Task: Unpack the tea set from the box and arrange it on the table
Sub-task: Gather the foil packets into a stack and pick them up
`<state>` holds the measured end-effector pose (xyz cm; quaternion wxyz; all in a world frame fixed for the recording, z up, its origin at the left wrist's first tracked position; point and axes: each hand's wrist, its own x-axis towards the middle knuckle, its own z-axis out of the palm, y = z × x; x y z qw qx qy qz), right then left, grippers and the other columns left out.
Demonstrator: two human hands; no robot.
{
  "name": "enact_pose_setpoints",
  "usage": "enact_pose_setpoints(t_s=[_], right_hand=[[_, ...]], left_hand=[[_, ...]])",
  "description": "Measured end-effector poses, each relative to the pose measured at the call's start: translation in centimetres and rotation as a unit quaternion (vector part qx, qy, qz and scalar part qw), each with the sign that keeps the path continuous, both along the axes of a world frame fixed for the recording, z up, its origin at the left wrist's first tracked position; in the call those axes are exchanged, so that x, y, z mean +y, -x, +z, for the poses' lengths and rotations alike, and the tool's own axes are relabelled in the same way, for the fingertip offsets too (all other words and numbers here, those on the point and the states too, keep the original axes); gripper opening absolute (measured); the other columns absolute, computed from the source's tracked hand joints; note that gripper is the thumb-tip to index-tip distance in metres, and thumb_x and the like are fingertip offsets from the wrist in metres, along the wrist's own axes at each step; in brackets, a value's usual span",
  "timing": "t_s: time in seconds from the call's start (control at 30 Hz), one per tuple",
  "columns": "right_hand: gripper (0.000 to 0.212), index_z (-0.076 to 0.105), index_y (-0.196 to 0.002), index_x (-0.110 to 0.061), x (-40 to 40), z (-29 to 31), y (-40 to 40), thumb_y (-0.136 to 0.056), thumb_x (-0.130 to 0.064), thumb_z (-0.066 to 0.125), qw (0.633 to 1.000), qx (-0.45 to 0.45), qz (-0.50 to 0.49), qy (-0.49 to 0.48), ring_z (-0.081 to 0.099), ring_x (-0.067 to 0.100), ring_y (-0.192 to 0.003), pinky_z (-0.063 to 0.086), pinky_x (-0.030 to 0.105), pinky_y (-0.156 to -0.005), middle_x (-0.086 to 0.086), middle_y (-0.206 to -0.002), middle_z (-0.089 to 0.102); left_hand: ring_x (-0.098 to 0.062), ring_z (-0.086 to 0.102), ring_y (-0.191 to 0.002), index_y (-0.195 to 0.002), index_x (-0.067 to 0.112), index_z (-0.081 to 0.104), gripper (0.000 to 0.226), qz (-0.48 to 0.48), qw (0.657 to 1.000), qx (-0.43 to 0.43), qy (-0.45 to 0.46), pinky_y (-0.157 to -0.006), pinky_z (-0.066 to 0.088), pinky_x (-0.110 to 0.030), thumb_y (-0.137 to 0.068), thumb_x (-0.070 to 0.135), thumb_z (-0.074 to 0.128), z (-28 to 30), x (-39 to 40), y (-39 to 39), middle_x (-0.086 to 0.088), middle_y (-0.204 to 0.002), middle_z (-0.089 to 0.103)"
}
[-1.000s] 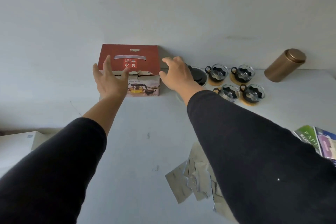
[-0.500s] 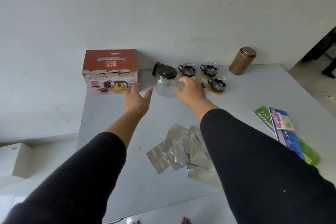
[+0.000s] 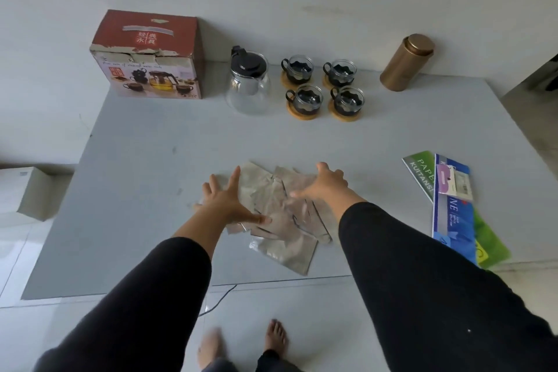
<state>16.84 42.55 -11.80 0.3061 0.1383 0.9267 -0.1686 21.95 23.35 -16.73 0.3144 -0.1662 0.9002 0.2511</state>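
the box (image 3: 148, 54) stands shut at the far left of the surface (image 3: 145, 178), against the wall. just right of the box sits the glass teapot (image 3: 249, 83) with its black lid on, and right of that pot the four glass cups (image 3: 323, 87) in two rows, each on its own wooden coaster — a tidy grouping, so in my judgement the set is already unpacked and arranged. beyond the cups from the box, a gold canister (image 3: 406, 62) stands by the wall.

nearer the person than the box, a loose heap of silver foil sachets (image 3: 280, 217) lies mid-surface. the left hand (image 3: 225, 205) lies flat on the heap's box-side edge, fingers spread wide, holding nothing. the right hand (image 3: 324, 186) sits on the far side of the heap from the box, fingers spread and slightly bent over the packets, its grip closed on none of them. the two hands bracket the heap — likely to gather or square it up.

further from the box than the heap, coloured booklets (image 3: 453, 205) lie at the surface's edge.
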Motion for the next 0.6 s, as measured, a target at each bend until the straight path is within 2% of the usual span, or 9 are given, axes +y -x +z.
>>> enact_pose_setpoints(t_s=[0.1, 0.17, 0.27, 0.33, 0.47, 0.6], right_hand=[[0.107, 0.010, -0.149, -0.023, 0.7, -0.6, -0.8, -0.070, -0.046, 0.079, 0.995, -0.064, 0.043, -0.062, 0.030, 0.036, -0.134, 0.037, 0.046, -0.108, 0.015, -0.145, 0.021], [0.111, 0.002, -0.149, -0.025, 1.3, -1.5, -1.3, -0.071, -0.042, 0.079, 0.991, -0.083, 0.039, -0.096, 0.032, 0.036, -0.132, 0.038, 0.047, -0.107, 0.018, -0.143, 0.022], [0.090, 0.001, -0.149, -0.028, 1.8, -3.3, -1.9, -0.085, -0.032, 0.064, 0.989, -0.051, 0.025, -0.137, 0.039, 0.034, -0.125, 0.044, 0.042, -0.101, 0.020, -0.136, 0.029], [0.088, 0.002, -0.148, -0.028, 2.0, -3.9, -2.0, -0.086, -0.033, 0.064, 0.988, -0.028, 0.031, -0.151, 0.043, 0.030, -0.119, 0.045, 0.036, -0.093, 0.019, -0.133, 0.033], [0.084, 0.014, -0.144, -0.022, 2.0, -3.8, -1.5, -0.082, -0.038, 0.069, 0.993, 0.011, 0.020, -0.117, 0.045, 0.028, -0.116, 0.045, 0.033, -0.091, 0.017, -0.128, 0.039], [0.098, 0.018, -0.145, -0.018, 0.8, -3.3, -1.0, -0.072, -0.031, 0.081, 0.999, 0.025, -0.004, -0.029, 0.045, 0.031, -0.122, 0.043, 0.035, -0.098, 0.016, -0.133, 0.036]], left_hand=[[-0.036, -0.021, -0.145, -0.137, 0.051, -0.031, 0.150, -0.057, 0.997, -0.019, 0.042, -0.113, 0.014, -0.065, -0.038, 0.071, 0.080, -0.3, 1.3, -0.5, -0.009, -0.154, -0.033], [-0.037, -0.022, -0.144, -0.136, 0.052, -0.032, 0.151, -0.078, 0.996, -0.019, 0.050, -0.110, 0.018, -0.067, -0.041, 0.065, 0.084, -0.2, 2.1, -0.6, -0.009, -0.152, -0.037], [-0.039, -0.021, -0.144, -0.135, 0.052, -0.035, 0.153, -0.112, 0.989, -0.023, 0.095, -0.107, 0.025, -0.065, -0.042, 0.062, 0.086, -0.2, 3.3, -1.1, -0.010, -0.151, -0.040], [-0.039, -0.017, -0.145, -0.135, 0.051, -0.036, 0.153, -0.129, 0.982, -0.013, 0.139, -0.105, 0.030, -0.060, -0.042, 0.063, 0.085, -0.5, 3.9, -1.6, -0.011, -0.151, -0.039], [-0.035, -0.001, -0.146, -0.139, 0.049, -0.030, 0.151, -0.120, 0.981, 0.044, 0.146, -0.105, 0.030, -0.056, -0.041, 0.066, 0.083, -0.9, 4.2, -1.7, -0.014, -0.156, -0.023], [-0.030, 0.020, -0.137, -0.146, 0.045, -0.018, 0.137, -0.110, 0.978, 0.124, 0.124, -0.101, 0.036, -0.046, -0.050, 0.068, 0.078, -1.3, 4.2, -1.5, -0.008, -0.155, 0.004]])
